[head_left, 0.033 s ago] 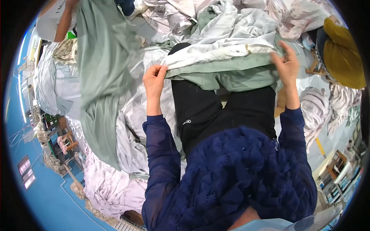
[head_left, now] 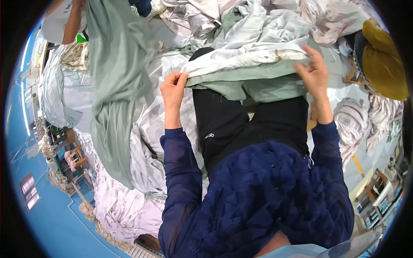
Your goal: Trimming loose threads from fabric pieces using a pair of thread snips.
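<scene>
A green and white cloth (head_left: 258, 81) lies folded across my thighs, its white side along the far part and its green side nearer me. My left hand (head_left: 174, 93) pinches its left end between thumb and fingers. Over the right end is my right hand (head_left: 315, 76), fingers apart and slightly blurred, holding nothing; whether it touches the cloth I cannot tell. Close to that hand, a small tan mark or tab (head_left: 278, 54) shows on the white strip. The white fabric (head_left: 258, 30) runs on beyond my knees in loose folds.
On the left, a person's arm (head_left: 72, 28) is beside a long hanging green cloth (head_left: 114, 99). Heaped pale fabric (head_left: 124, 208) lies at lower left, with more bundles (head_left: 350, 118) at right. A person in a mustard garment (head_left: 383, 64) sits at far right near a wooden stool (head_left: 355, 77).
My right hand has shifted slightly left over the cloth, its fingers still apart. My left hand keeps its pinch at the left end.
</scene>
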Demonstrator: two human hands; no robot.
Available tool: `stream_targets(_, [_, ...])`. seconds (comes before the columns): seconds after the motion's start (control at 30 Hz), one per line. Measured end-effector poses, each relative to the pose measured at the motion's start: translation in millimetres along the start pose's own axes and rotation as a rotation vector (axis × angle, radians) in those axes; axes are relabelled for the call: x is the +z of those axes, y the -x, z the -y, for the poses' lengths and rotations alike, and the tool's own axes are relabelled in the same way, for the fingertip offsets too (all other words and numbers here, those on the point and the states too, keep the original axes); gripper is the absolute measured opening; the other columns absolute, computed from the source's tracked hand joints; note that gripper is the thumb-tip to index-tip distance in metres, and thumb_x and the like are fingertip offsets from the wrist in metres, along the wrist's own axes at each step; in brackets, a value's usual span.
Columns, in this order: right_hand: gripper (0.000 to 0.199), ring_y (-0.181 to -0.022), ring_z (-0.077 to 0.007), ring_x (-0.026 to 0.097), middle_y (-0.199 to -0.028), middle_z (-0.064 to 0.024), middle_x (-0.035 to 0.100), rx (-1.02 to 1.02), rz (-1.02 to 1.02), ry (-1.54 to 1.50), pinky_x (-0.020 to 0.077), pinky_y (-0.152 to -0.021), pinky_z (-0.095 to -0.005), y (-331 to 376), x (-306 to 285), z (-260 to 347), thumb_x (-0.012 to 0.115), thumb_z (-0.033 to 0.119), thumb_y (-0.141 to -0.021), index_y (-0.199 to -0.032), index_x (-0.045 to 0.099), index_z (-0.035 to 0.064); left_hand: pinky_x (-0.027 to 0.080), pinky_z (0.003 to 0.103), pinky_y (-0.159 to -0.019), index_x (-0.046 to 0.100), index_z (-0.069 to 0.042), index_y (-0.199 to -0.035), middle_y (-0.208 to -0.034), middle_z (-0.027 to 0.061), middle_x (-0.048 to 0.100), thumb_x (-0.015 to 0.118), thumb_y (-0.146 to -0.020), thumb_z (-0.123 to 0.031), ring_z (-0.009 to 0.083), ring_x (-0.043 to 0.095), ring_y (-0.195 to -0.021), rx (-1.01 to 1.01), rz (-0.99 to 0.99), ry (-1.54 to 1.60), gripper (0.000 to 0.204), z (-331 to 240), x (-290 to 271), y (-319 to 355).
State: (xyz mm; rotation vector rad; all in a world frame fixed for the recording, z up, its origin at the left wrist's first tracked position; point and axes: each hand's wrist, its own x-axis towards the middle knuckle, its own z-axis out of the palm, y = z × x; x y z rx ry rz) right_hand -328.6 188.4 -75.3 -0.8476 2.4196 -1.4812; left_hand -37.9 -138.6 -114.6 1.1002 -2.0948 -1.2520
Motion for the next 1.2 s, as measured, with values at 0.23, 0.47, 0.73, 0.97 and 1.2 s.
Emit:
stream_targets(0.23, [0.082,-0.105,-0.0359,0.058,-0.128,-0.0144,0.053,-0.387,0.438,0.212,0.0513,-0.081,-0.0424,-2.6,88.9,50.9,0.078,0.006,-0.066,-0.139,0.04,0.0103,0.046,0.02,-0.063,0.069,0.003,-0.089,-0.078,0.0004,0.065,0.072,-0.085,-0.01,0.0048,0.056,-0.069,0.073,-0.011,0.009,0.014,-9.7,-0.3,6.2])
stream_targets(0.47, [0.022,-0.072,-0.0261,0.063,-0.082,-0.0091,0.063,-0.454,0.361,-0.005,0.0497,-0.064,-0.0346,-35.4,82.7,49.5,0.067,0.001,-0.076,-0.097,0.066,0.0039,0.045,0.023,-0.059,0.068,-0.002,-0.097,-0.078,0.0033,0.062,0.077,-0.077,-0.012,0.009,0.057,-0.066,0.073,-0.031,0.074,0.024,-41.8,4.6,25.9])
stream_targets(0.73, [0.014,-0.073,-0.001,0.052,-0.083,0.0058,0.063,-0.414,0.116,-0.359,0.0405,-0.064,-0.0154,-39.9,-23.6,152.3,0.067,0.005,-0.089,-0.102,0.068,-0.0001,0.048,0.037,-0.068,0.067,-0.009,-0.089,-0.08,0.0038,0.062,0.079,-0.068,-0.023,0.0264,0.06,-0.079,0.358,-0.058,-0.346,0.029,-81.6,75.4,20.8])
stream_targets(0.97, [0.018,-0.082,-0.0089,0.062,-0.093,-0.0036,0.069,-0.489,-0.041,-0.321,0.0467,-0.074,-0.0198,-34.4,-113.9,196.9,0.063,0.007,-0.092,-0.107,0.067,-0.0022,0.05,0.043,-0.078,0.06,-0.005,-0.109,-0.101,0.0169,0.065,0.077,-0.073,-0.035,0.0348,0.063,-0.094,0.268,0.315,-0.12,0.049,-122.1,168.0,35.2])
stream_targets(1.2, [0.023,-0.083,-0.0176,0.059,-0.089,-0.0063,0.063,-0.527,-0.497,-0.054,0.047,-0.084,-0.0354,-21.9,-207.8,223.0,0.066,0.018,-0.085,-0.103,0.062,0.004,0.049,0.047,-0.08,0.062,-0.009,-0.107,-0.102,0.0182,0.064,0.076,-0.073,-0.022,0.0404,0.061,-0.097,0.234,0.167,0.059,0.04,-129.4,237.4,48.8])
